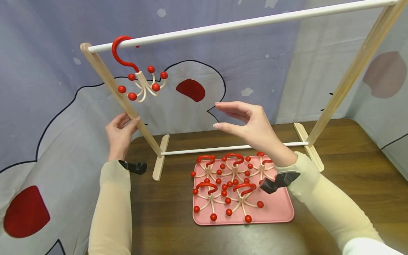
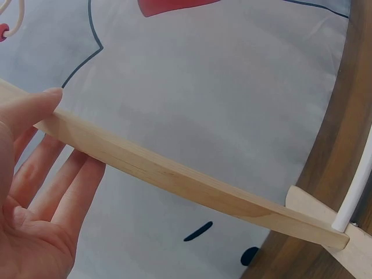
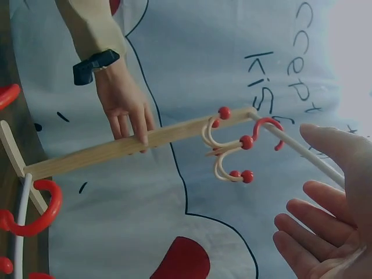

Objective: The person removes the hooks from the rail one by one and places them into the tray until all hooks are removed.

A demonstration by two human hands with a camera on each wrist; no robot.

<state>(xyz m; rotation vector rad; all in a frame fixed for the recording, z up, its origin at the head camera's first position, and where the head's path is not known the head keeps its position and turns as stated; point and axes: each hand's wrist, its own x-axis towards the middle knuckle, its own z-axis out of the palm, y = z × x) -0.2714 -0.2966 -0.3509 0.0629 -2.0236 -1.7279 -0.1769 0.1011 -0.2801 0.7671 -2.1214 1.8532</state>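
Note:
My left hand [image 1: 119,131] holds the left wooden post [image 1: 109,83] of a rack, thumb on one side and fingers on the other, as the left wrist view shows. From the white top rod [image 1: 204,30], near that post, a multi-armed hook hanger [image 1: 144,85] hangs by its red hook. Red balls tip its curved pale arms. In mid-air, below the rod and to the right of the hanger, my right hand [image 1: 251,122] has thumb and fingers spread apart with nothing between them. Its palm and fingers [image 3: 314,232] show in the right wrist view.
A pink tray [image 1: 277,209] on the brown wooden table [image 1: 165,226] bears several similar red-hooked hangers [image 1: 242,198]. Behind it runs the rack's white lower rod [image 1: 204,150]. The right wooden post [image 1: 347,78] stands on a flat foot. A patterned curtain [image 1: 255,78] hangs behind.

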